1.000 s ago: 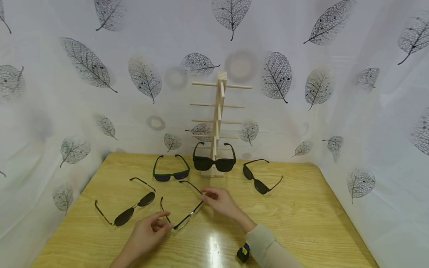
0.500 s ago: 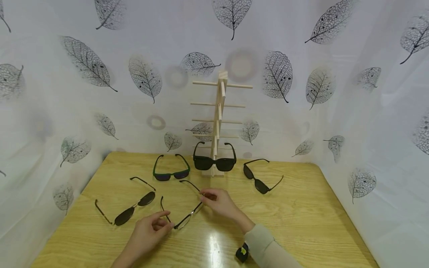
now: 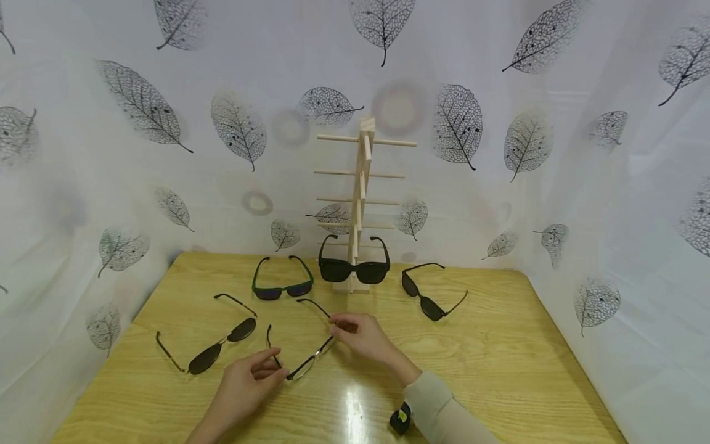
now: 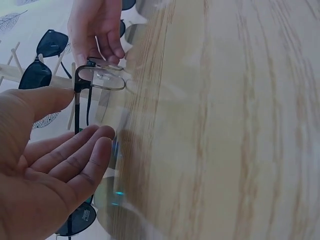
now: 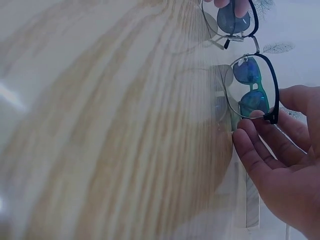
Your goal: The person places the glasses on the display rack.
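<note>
Clear eyeglasses (image 3: 317, 354) with a dark browline and thin metal lower rims lie between both hands, low over the table, temples spread toward the back. My left hand (image 3: 246, 385) holds their left corner; in the left wrist view its thumb meets the hinge while the other fingers curve loosely beside the temple. At the opposite corner, my right hand (image 3: 366, 338) holds the frame near the hinge. In the right wrist view the browline (image 5: 275, 82) runs up from that hand's fingertips (image 5: 243, 125). The right temple is partly hidden behind the fingers.
A wooden display rack (image 3: 363, 179) stands at the back, bearing black sunglasses (image 3: 355, 271) low down. Around lie green-framed sunglasses (image 3: 283, 291), aviator sunglasses (image 3: 206, 359) and dark sunglasses (image 3: 431, 308). A small black object (image 3: 400, 419) sits beside the right sleeve. A leaf-print curtain (image 3: 466, 203) surrounds the table.
</note>
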A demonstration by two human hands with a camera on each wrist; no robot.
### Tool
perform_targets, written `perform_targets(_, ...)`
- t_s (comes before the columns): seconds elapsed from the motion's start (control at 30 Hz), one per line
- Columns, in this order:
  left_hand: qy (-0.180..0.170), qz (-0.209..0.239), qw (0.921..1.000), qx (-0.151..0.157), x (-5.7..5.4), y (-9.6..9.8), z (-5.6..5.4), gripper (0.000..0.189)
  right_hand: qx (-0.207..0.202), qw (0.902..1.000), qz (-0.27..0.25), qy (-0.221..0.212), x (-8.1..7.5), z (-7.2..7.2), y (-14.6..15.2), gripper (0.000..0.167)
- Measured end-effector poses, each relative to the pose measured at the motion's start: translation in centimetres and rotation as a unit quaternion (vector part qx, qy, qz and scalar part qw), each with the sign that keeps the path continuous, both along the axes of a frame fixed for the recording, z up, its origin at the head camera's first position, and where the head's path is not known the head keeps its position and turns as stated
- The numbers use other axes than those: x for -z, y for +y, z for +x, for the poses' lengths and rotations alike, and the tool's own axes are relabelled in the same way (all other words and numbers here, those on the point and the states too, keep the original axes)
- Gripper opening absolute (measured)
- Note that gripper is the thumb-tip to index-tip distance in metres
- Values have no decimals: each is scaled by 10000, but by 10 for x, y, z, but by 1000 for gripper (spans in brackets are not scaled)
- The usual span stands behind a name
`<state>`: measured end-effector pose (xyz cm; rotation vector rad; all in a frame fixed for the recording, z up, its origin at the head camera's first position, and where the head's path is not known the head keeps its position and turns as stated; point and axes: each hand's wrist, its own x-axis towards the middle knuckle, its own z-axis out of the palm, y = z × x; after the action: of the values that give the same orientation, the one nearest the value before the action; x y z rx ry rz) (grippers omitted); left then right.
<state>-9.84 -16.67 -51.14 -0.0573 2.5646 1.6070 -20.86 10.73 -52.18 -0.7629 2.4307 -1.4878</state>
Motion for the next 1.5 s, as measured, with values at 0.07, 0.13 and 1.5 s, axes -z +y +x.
perform_targets(0.07,-29,106,9999,-55,0,0,0,54,4,10000,16,-13,0,0,0,35)
perform_targets(0.13,-53,186,9998,-110,1,0,-1,53,22,10000,52,-47,1,0,0,35)
perform_targets(1.5,-94,1132,9927,-410,-24,-3,3,46,61,9996,-259,113,-26,8,-4,35)
